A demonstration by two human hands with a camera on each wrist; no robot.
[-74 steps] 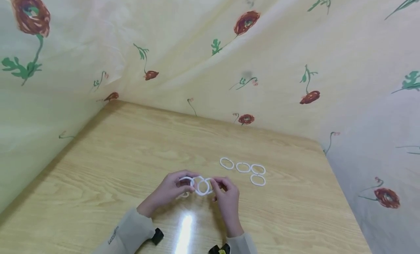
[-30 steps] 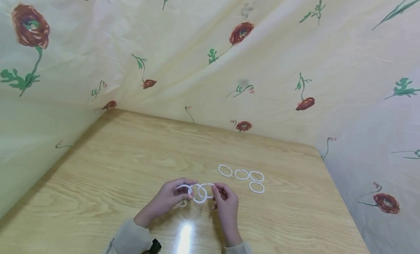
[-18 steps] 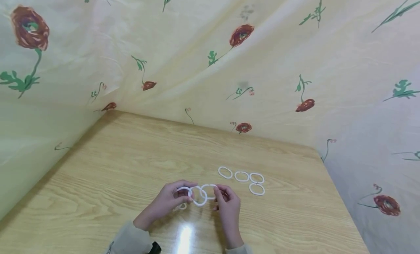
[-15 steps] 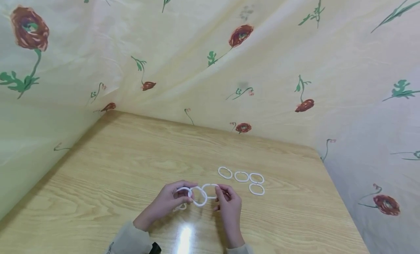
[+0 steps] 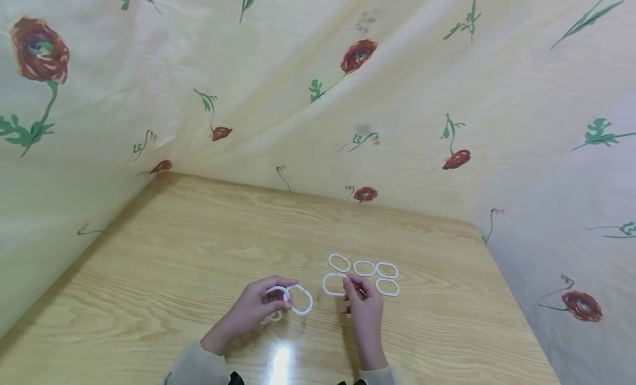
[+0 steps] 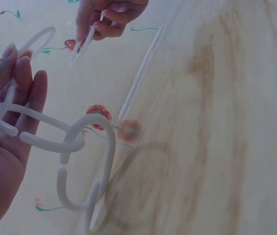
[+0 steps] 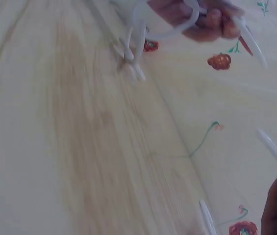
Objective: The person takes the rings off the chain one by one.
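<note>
My left hand (image 5: 252, 303) grips a chain of white plastic links (image 6: 111, 152) between thumb and fingers. Part of the chain hangs below the palm in the left wrist view, one link threaded through another. Its end link (image 5: 311, 303) sticks out rightward past the fingertips and has a small gap in its rim. To the right, my right hand (image 5: 366, 307) pinches a single oval white link (image 5: 324, 285) by its right end. That link is apart from the chain, and overlaps the area just in front of the loose links in the head view.
Several loose white oval links (image 5: 355, 268) lie on the wooden table (image 5: 238, 225) beyond and right of my right hand. One more loose link (image 5: 387, 295) touches or nearly touches its neighbour. A flowered cloth (image 5: 278, 98) walls in the back and both sides.
The right hand's link, which overlapped the chain's end link, has come away from it. My right hand has moved right with it, toward the loose links. The left hand stays nearly in place.
</note>
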